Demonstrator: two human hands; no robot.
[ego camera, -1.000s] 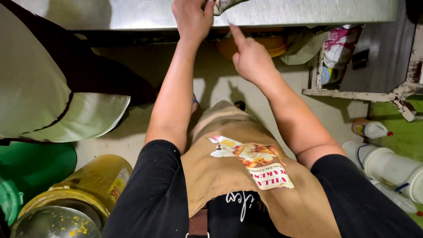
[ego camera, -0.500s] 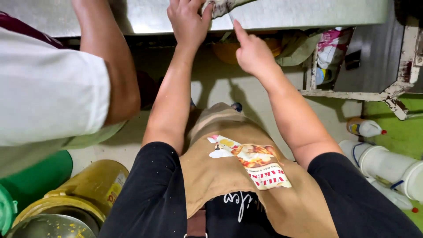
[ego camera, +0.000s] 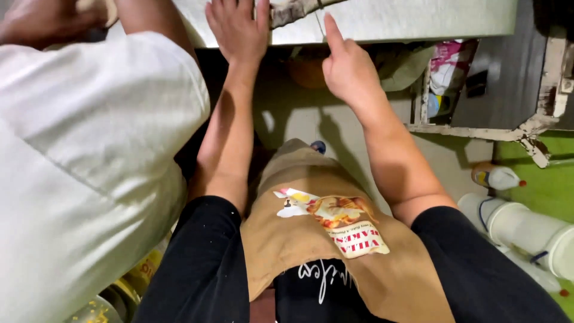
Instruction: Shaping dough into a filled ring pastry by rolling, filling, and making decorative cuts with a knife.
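My left hand (ego camera: 239,27) lies flat with fingers spread on the near edge of a steel worktable (ego camera: 418,18). My right hand (ego camera: 347,66) rests at the table's edge with the index finger stretched out and the other fingers curled. Between the two hands, at the top of the view, a pale crusted tool or scrap (ego camera: 293,11) lies on the table; my left hand's fingers touch its end. I cannot tell what it is. Neither hand grips anything. A tan apron (ego camera: 323,239) with a printed picture hangs below.
A co-worker in a white shirt (ego camera: 78,167) stands close on my left, their hand (ego camera: 42,21) at the table. Under the table are bags and a rusted white frame (ego camera: 478,128). A white bottle (ego camera: 496,177), white buckets (ego camera: 526,233) and a yellow tin (ego camera: 140,272) stand on the floor.
The co-worker in white has moved further into view on the left and now covers the yellow tin. My hands have stayed at the table's edge.
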